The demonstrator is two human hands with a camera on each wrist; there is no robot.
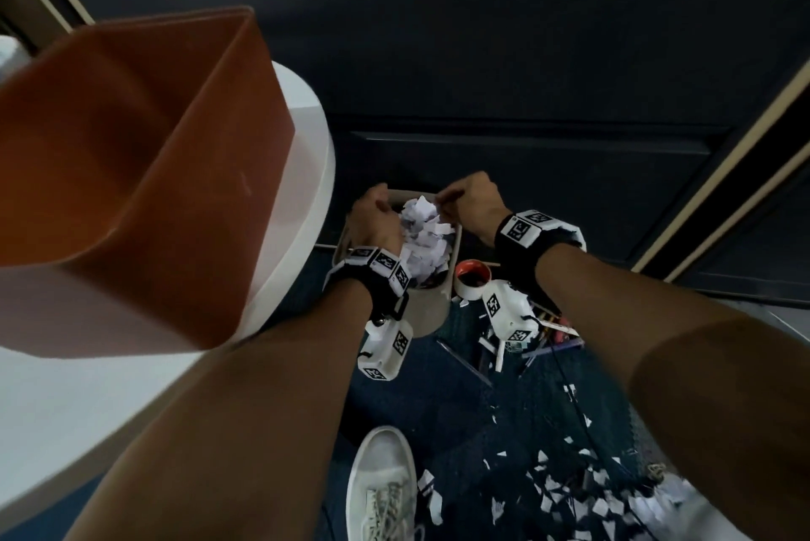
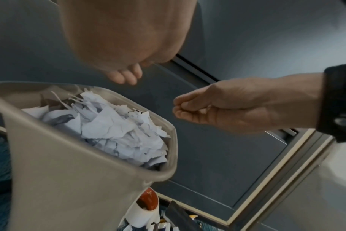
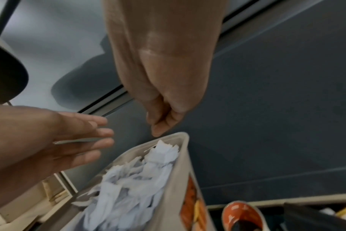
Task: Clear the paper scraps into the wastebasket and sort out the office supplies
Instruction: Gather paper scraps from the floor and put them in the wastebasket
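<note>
The left hand (image 1: 372,216) hides the near-left rim of the beige plastic wastebasket (image 1: 427,312); the red-cored roll of white tape (image 1: 471,279) sits half behind it, and the pens in the black tray (image 1: 552,334) blur together

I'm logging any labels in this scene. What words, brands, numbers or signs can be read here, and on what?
No readable text anywhere.
Wrist bands: black-and-white square code patterns, no letters or numbers.
Wastebasket: orange and yellow print on its side, too blurred to read.
Tape roll: no legible marking.
Paper scraps: faint grey marks, unreadable.
</note>
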